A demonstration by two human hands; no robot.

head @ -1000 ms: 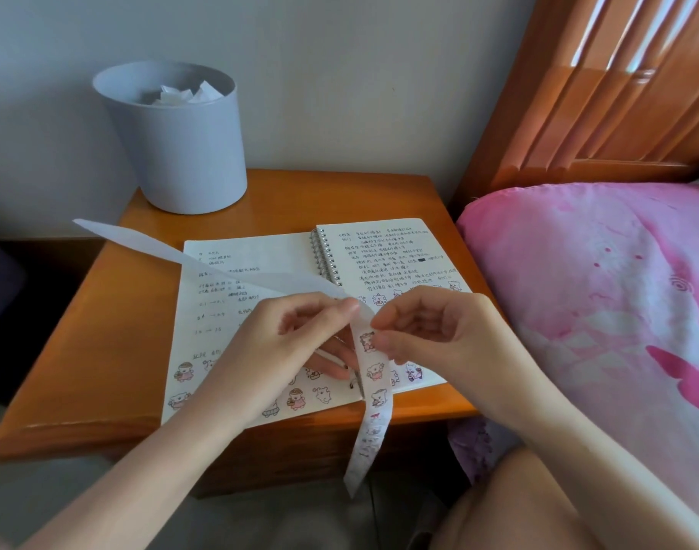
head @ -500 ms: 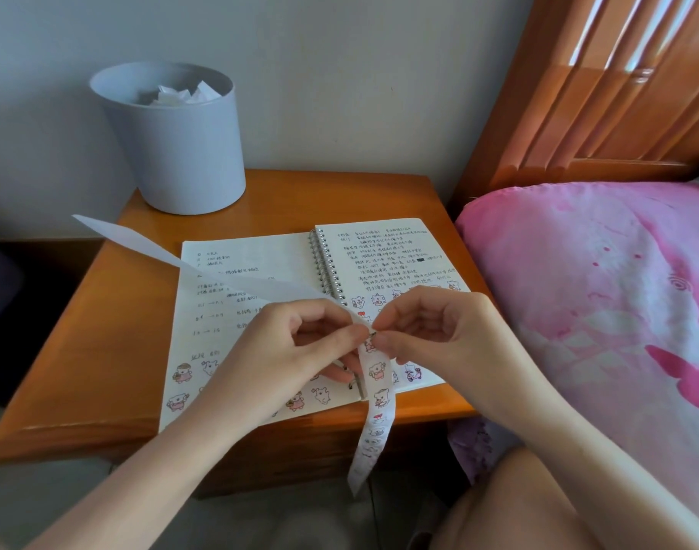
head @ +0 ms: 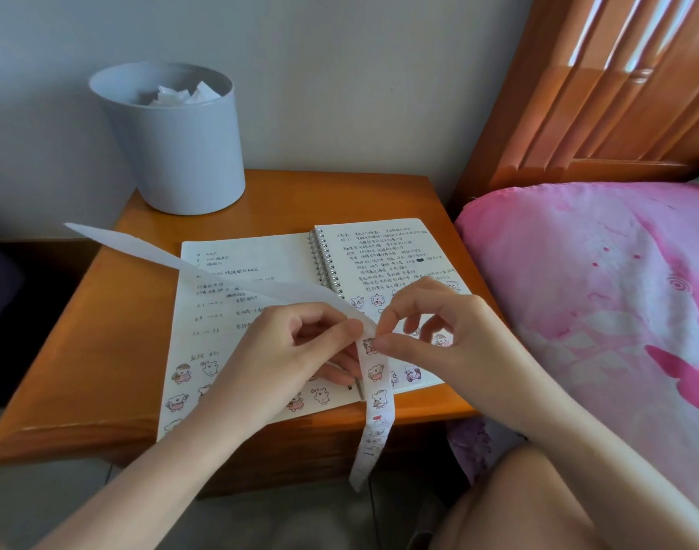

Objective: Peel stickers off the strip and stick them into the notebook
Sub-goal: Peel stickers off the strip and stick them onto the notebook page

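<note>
Peeling step: left hand (head: 284,351) pinches the strip (head: 373,414) at its bend, right hand (head: 431,331) pinches a sticker's (head: 368,345) edge; next, lift it free, press into notebook (head: 260,256)

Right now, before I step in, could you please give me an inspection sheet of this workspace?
Surface: wooden bedside table, wood bare on its left side.
Job's things: open spiral notebook lies flat, stickers on its lower pages; sticker strip held above it, blank end trailing left, stickered end hanging past the table's front edge.
Clutter: grey bin at the back left corner, paper scraps inside.
Hands: left hand grips the sticker strip; right hand pinches it at the topmost sticker.
Cables: nothing seen.
Surroundings: pale wall behind; wooden headboard and pink bedcover to the right.
</note>
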